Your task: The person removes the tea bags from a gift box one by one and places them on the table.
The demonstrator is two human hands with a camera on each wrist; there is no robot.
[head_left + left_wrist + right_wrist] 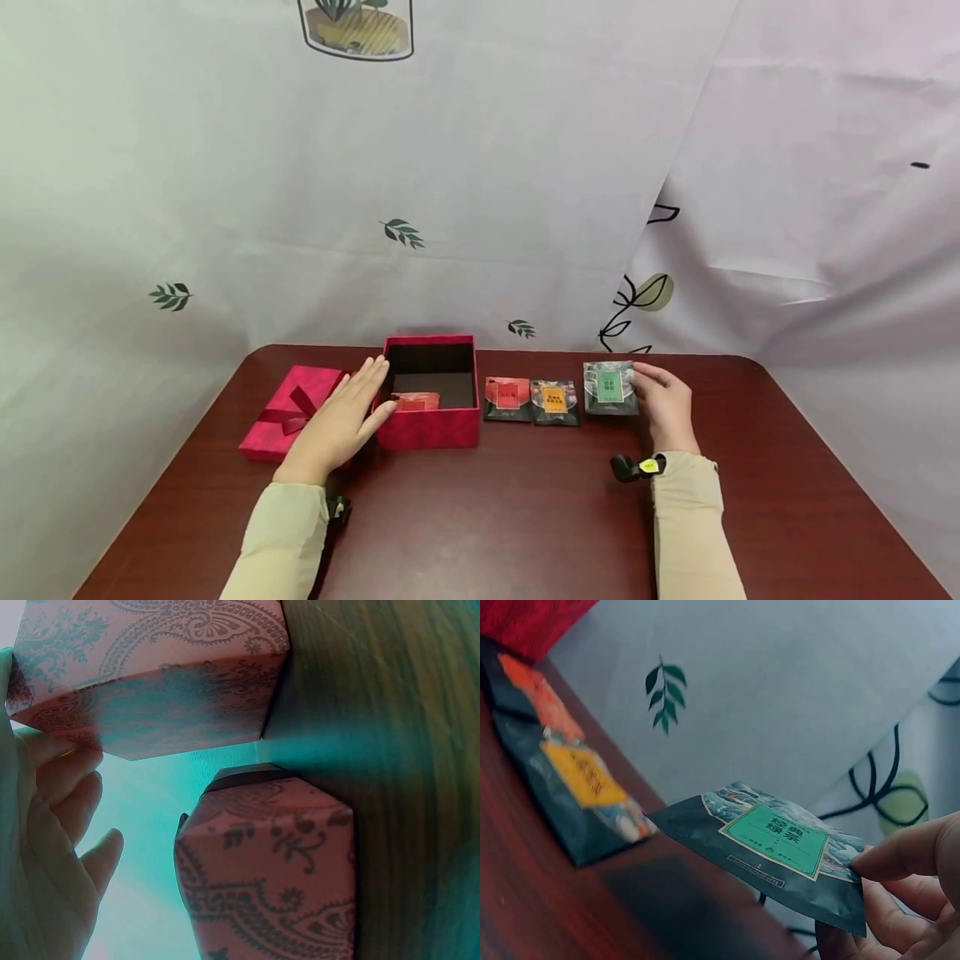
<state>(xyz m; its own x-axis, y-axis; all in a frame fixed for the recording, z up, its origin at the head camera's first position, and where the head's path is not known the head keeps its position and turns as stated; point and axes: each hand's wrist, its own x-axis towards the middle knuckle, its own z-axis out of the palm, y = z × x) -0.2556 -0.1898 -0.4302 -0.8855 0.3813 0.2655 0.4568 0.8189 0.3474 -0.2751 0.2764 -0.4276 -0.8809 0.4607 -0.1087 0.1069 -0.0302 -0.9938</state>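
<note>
My right hand (667, 406) pinches the right edge of a green-labelled tea sachet (610, 387), tilted above the table in the right wrist view. Fingers extended, my left hand (341, 421) rests at the left wall of the open red box (427, 430). Inside that box a red-labelled sachet (417, 402) lies against the near side. To the box's right, a red tea sachet (507, 398) and an orange-labelled sachet (555, 402) lie side by side. The patterned box wall (187, 697) shows beside the left fingers in the left wrist view.
A red lid (270, 433) with a ribbon bow lies left of the box, partly behind my left hand. The brown table (487, 517) ends at a pale curtain (480, 208) with leaf prints hanging along its far edge.
</note>
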